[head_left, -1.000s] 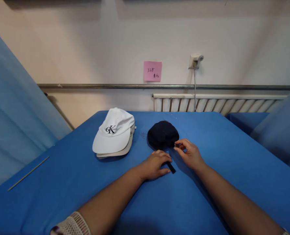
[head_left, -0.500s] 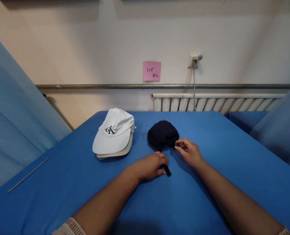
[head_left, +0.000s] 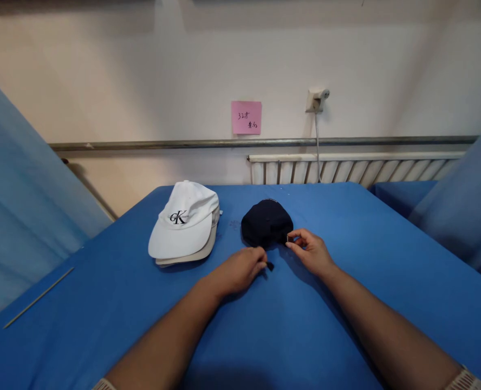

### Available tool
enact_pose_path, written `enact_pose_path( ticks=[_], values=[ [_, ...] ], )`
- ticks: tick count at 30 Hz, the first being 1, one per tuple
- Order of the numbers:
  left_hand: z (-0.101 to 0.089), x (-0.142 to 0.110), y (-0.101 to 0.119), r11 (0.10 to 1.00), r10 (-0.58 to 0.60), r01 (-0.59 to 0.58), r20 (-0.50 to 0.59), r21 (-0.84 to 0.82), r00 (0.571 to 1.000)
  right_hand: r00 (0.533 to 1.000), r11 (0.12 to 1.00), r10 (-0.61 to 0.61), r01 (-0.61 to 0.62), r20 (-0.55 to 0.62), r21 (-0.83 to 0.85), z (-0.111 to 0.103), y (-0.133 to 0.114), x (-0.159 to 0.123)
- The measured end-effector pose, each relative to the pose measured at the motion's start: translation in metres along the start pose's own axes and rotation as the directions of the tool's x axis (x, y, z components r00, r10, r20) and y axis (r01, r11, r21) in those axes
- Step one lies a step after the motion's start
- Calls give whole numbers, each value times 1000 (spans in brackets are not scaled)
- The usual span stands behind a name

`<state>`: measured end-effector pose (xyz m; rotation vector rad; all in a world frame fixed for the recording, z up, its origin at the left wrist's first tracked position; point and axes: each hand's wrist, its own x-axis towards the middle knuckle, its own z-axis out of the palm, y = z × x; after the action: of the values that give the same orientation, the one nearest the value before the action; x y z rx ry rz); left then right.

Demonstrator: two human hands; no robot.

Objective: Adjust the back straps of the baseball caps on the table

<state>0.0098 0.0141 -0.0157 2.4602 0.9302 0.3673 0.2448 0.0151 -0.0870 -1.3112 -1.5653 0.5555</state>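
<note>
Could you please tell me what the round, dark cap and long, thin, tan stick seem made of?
The round, dark cap looks like soft, matte cloth, perhaps cotton, since its crown slumps and shows hardly any shine. The long, thin, tan stick looks like dull wood or bamboo, judging by its straw colour and straightness; no grain shows.

Looks like matt cloth on the dark cap (head_left: 265, 221) and white cap (head_left: 197, 199), smooth cloth over the blue surface (head_left: 305, 336), dull scuffed metal along the rail (head_left: 183, 144), matt paper in the pink note (head_left: 246, 117), wood in the thin stick (head_left: 38, 297) and plastic on the socket (head_left: 311, 102).
</note>
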Motion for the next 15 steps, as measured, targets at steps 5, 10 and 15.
enact_pose_path(
  ticks=[5,10,15],
  values=[
    [-22,0,-8,882,-265,0,-496,-472,827,1000,1000,14,-14,8,0,0,1,2],
    [-31,2,-12,728,-461,-113,-605,-676,650,994,992,-108,109,27,-69,-2,-6,0],
    [-11,8,-13,670,-415,-34,-413,-741,810,963,957,-251,262,99,-127,-1,-15,-5]
  ],
)
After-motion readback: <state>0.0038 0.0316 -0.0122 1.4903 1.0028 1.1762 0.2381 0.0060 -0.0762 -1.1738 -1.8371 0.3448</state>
